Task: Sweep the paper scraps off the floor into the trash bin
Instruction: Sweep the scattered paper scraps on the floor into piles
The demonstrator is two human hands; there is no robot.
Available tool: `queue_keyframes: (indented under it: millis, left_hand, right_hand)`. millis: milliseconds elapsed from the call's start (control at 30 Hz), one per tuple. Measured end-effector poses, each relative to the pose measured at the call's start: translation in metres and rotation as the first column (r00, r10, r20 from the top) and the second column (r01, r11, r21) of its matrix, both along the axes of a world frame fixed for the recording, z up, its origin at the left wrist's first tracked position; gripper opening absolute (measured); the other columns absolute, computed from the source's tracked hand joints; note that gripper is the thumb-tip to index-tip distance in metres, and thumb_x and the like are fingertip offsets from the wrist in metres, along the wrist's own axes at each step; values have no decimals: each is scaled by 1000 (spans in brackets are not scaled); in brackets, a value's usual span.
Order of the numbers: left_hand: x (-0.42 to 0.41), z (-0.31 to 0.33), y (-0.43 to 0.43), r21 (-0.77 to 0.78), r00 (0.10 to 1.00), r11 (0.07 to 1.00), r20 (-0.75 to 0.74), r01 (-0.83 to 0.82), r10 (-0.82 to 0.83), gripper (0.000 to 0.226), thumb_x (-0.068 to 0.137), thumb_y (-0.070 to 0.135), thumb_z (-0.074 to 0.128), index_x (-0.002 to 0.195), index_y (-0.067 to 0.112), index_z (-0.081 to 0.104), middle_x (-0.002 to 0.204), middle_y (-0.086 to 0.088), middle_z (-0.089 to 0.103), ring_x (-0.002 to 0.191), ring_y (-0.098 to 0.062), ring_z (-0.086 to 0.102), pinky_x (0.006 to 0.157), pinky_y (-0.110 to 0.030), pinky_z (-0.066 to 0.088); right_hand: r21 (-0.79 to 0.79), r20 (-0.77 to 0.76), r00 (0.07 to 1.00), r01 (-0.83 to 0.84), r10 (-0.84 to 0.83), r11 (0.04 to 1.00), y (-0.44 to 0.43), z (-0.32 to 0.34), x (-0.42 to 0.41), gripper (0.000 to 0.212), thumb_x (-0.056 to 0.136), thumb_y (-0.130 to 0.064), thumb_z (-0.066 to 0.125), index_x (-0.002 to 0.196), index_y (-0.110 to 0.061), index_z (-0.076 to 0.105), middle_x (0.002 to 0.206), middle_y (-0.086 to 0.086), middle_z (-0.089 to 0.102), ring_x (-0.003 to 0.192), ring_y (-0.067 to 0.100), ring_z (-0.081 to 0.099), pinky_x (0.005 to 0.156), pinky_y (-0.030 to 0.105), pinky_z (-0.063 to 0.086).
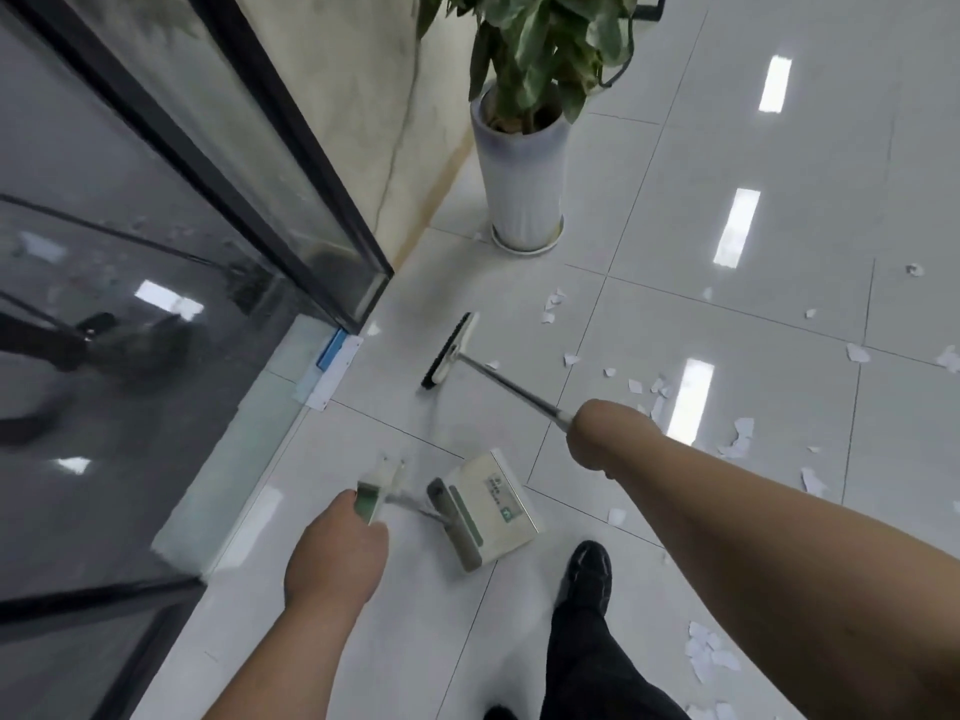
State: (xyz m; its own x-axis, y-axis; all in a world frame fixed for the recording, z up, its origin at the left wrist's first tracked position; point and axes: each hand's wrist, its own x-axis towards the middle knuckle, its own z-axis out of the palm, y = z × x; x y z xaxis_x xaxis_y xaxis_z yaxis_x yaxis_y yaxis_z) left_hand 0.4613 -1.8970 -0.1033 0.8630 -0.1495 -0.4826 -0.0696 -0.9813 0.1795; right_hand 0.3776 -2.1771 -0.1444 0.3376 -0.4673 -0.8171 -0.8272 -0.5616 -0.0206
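My right hand (605, 439) grips the metal handle of a broom (451, 350), whose black-bristled head rests on the tiled floor ahead of me. My left hand (335, 553) is closed on the green-and-white handle of a long-handled dustpan (485, 506), which stands on the floor by my foot. White paper scraps (649, 389) lie scattered over the tiles to the right of the broom, with more scraps (709, 654) near my right leg. No trash bin is in view.
A glass door with a black frame (291, 200) fills the left side. A potted plant in a tall white pot (524, 179) stands against the beige wall ahead. My black shoe (587, 574) is on the tiles below the dustpan.
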Motion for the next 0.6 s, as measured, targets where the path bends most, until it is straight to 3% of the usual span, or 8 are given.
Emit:
queue_keyframes:
  millis: [67,167,233,300,400,500,600]
  left_hand:
    - [10,-2,-22,19,1000,1000,11,-22,22,7,89,18,50,82,19,52,75,-2,61,67,-23,59,55,-28,40]
    - [23,-7,-54,23,999,999,16,-45,45,9,89,16,50,81,17,50,74,-4,61,67,-25,60,57,-29,41]
    - [31,-7,-73,21,999,999,19,-36,36,9,90,16,50,81,17,50,74,-4,61,67,-25,59,57,-29,41]
    - [39,-6,-88,26,1000,1000,28,-15,15,9,90,17,50,81,17,50,75,-3,61,67,-24,59,56,-29,41]
    - [51,-2,-106,21,999,1000,40,22,-23,11,92,17,49,81,17,50,74,-3,61,66,-23,59,57,-29,41]
    - [63,2,-118,16,996,997,61,70,-71,12,93,17,48,81,18,50,75,-2,61,66,-20,58,57,-29,42]
    - [77,3,-124,7,993,995,67,102,-102,12,93,16,47,83,20,50,77,-1,61,68,-19,59,58,-28,43]
  right_hand:
    - [-1,-9,999,-44,44,999,-28,-7,15,15,91,-14,42,82,-13,54,78,1,62,94,25,69,89,36,54]
    - [7,-63,994,-89,89,996,-70,-22,26,34,89,-19,41,120,-19,57,115,-6,63,120,23,57,98,41,44]
    - [11,-113,985,-129,129,992,-97,-27,21,61,84,-17,41,144,-29,43,138,-4,52,140,29,38,99,46,42]
    - [-2,-144,980,-136,134,991,-117,-26,12,72,82,-14,41,151,-35,35,154,0,35,148,30,25,104,49,41]
    - [-37,-177,982,-77,69,996,-134,-25,0,73,87,-15,43,155,-36,27,163,1,21,145,28,31,110,43,38]
    - [-66,-150,987,45,-54,997,-143,-28,-8,74,80,-17,48,150,-37,34,160,-1,29,142,28,36,102,42,45]
    - [-97,-109,986,114,-125,989,-147,-18,-20,70,84,-17,50,151,-30,34,151,0,43,120,22,55,95,35,50]
